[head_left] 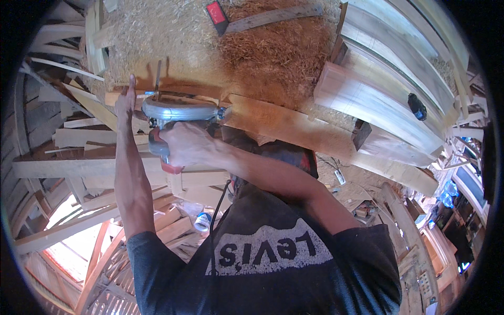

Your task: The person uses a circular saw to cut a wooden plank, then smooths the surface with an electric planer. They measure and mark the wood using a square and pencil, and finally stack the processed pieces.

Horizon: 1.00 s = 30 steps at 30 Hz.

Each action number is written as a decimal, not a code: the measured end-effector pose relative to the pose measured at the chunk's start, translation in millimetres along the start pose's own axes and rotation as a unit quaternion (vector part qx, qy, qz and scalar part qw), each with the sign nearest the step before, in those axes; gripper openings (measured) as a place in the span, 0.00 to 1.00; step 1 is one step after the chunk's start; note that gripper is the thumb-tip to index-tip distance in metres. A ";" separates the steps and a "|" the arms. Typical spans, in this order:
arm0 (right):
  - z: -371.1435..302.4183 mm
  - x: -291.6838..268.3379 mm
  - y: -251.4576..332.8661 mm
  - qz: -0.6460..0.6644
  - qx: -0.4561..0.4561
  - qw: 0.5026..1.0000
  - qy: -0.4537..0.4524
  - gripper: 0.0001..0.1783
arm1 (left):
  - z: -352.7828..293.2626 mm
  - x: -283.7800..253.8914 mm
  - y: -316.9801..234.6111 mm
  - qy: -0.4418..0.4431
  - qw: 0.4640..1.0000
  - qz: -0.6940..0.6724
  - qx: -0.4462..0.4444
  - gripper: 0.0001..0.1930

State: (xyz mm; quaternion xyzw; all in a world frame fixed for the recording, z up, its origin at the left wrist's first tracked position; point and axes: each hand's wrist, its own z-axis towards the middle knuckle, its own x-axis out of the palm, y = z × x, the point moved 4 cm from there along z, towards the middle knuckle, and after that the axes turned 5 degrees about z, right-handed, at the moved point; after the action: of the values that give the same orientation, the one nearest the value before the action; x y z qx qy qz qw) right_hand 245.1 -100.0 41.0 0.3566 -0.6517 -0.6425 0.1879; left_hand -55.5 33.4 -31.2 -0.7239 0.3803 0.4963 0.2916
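Sawdust point(273, 52) is spread thickly over the workbench, where a circular saw point(176, 118) is gripped by its red handle in the right hand point(186, 144), the fingers wrapped tightly around it. The saw is rested on a wooden plank point(283, 123) at the bench's near edge. The left hand point(126, 100) is laid flat, fingers together, against a small wood block point(113, 97) just left of the saw.

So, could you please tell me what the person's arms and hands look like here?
Both forearms are bare, with no gloves, watch or rings visible on the left hand or right hand. Short dark charcoal T-shirt sleeves end above the elbows; the shirt carries pale printed lettering across its front.
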 end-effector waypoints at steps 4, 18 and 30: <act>5.4 -2.3 8.1 0.012 0.002 1.000 0.005 0.28 | -0.3 -1.5 5.0 0.015 1.000 -0.020 0.012 0.60; 37.2 22.9 27.7 0.057 0.015 0.997 0.040 0.30 | 36.8 18.8 101.4 0.065 0.983 -0.170 -0.007 0.62; 69.9 30.9 23.9 0.035 -0.021 0.999 0.019 0.22 | -16.0 -12.4 117.1 -0.156 0.823 -0.544 -0.046 0.49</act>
State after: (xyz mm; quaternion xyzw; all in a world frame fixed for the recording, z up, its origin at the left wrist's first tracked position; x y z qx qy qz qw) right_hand 169.8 -74.6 50.4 0.3417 -0.6464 -0.6423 0.2299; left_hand -148.6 -39.5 -19.4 -0.7391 -0.1487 0.3802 0.5358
